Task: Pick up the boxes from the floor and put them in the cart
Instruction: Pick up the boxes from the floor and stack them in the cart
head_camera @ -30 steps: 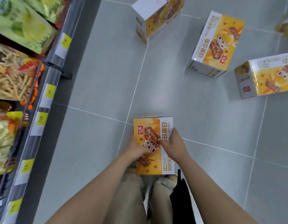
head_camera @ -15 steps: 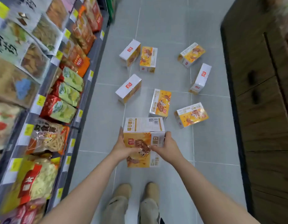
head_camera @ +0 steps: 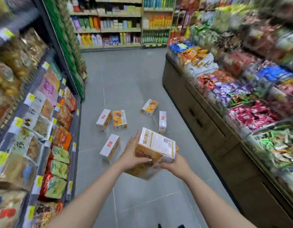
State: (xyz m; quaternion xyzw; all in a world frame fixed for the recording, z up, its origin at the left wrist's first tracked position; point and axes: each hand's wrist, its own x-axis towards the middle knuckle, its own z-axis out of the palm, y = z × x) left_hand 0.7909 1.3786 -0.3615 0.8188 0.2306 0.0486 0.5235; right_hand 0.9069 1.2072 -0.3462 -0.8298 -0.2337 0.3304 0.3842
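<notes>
A shop: long shelves (head_camera: 107, 30) full of snack bags (head_camera: 58, 168), yellow price tags (head_camera: 29, 98), a grey tiled floor (head_camera: 126, 83).

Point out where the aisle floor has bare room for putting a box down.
Bare floor lies near, under the held box and both arms. More lies far up the aisle, before the back shelves. Crowded: mid-aisle, where five boxes lie, from the nearest to the farthest.

Held box (head_camera: 156, 145): glossy printed cardboard. Floor (head_camera: 126, 83): smooth matt grey tile. Cabinet (head_camera: 213, 137): wood-look.
</notes>
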